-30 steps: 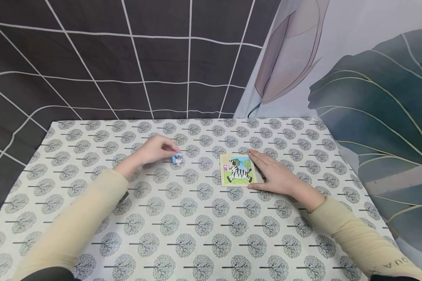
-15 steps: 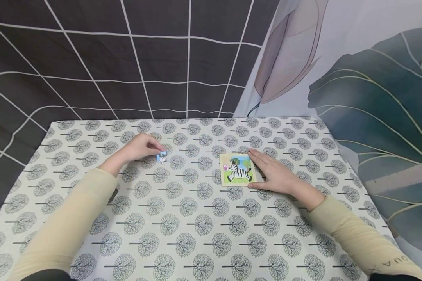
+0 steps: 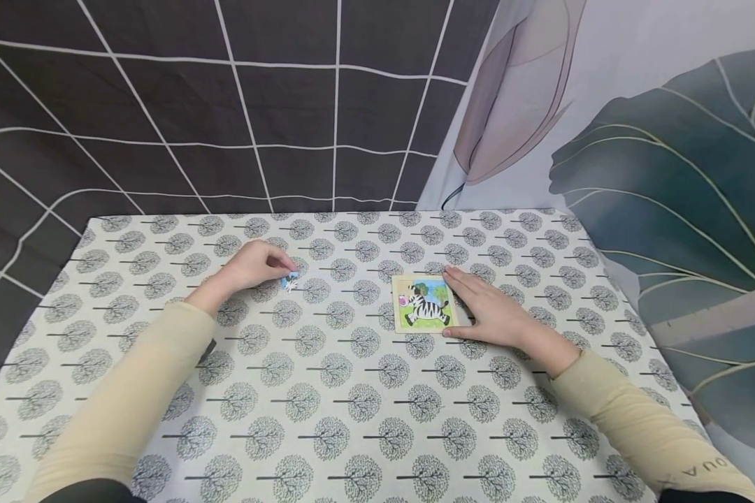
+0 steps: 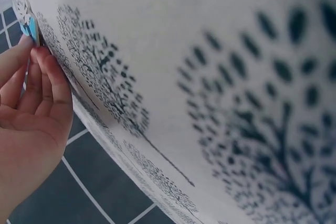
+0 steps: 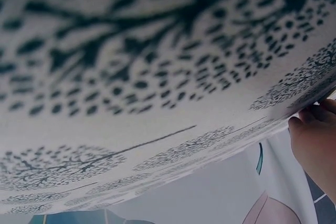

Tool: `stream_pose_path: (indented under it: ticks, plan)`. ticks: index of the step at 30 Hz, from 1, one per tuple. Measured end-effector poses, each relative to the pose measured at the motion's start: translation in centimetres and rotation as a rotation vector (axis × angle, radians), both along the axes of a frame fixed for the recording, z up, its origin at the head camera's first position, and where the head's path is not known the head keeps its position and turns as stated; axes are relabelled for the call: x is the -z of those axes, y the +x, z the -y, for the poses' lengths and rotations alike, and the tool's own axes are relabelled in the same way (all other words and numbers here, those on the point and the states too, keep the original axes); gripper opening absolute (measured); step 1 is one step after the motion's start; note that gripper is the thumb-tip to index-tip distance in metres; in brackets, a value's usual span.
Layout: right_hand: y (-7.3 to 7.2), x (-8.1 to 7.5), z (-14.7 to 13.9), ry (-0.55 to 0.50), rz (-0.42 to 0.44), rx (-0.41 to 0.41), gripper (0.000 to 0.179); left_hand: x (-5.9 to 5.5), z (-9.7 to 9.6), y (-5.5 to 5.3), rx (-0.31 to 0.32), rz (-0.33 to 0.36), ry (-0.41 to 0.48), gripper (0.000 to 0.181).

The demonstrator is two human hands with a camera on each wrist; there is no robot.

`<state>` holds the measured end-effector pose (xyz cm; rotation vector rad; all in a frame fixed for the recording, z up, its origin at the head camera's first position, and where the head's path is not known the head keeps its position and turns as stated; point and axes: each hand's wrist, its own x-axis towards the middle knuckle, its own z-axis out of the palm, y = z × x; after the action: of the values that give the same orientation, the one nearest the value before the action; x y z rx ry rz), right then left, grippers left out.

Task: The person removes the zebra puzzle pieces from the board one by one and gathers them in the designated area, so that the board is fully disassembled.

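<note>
My left hand (image 3: 254,267) pinches a small puzzle piece (image 3: 290,281) between thumb and fingertips, close over the cloth at the left. Blue with a black-and-white striped part, the puzzle piece (image 4: 30,25) also shows at the fingertips in the left wrist view. Right of it lies a square wooden zebra puzzle (image 3: 424,304) in a pale frame, with bare wood at its upper left. My right hand (image 3: 492,307) rests along the puzzle's right edge, fingers straight at the upper corner and thumb at the lower one. The right wrist view shows only part of the right hand (image 5: 315,140).
A table covered with a white tree-print cloth (image 3: 358,377) spreads under both hands. Behind it hangs a dark curtain (image 3: 283,105) with white grid lines. A pale leaf-print curtain (image 3: 642,230) hangs at the right.
My left hand has moved left with the puzzle piece, away from the puzzle, then has stayed nearly still over the last half second. My right hand and the puzzle have not moved.
</note>
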<state>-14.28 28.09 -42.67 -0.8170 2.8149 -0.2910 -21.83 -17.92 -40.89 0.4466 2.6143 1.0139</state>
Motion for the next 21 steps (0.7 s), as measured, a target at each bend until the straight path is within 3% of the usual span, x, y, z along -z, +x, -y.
stream_pose_path:
  ticks: [14,21]
  plan:
    - [0.0,0.2,0.0,-0.008,0.004,0.004,0.111,0.1,-0.1,0.0,-0.024,-0.019,0.012,0.017]
    - [0.0,0.2,0.0,-0.011,-0.002,0.002,0.112,-0.3,-1.3,-0.4,-0.051,-0.047,0.047,0.02]
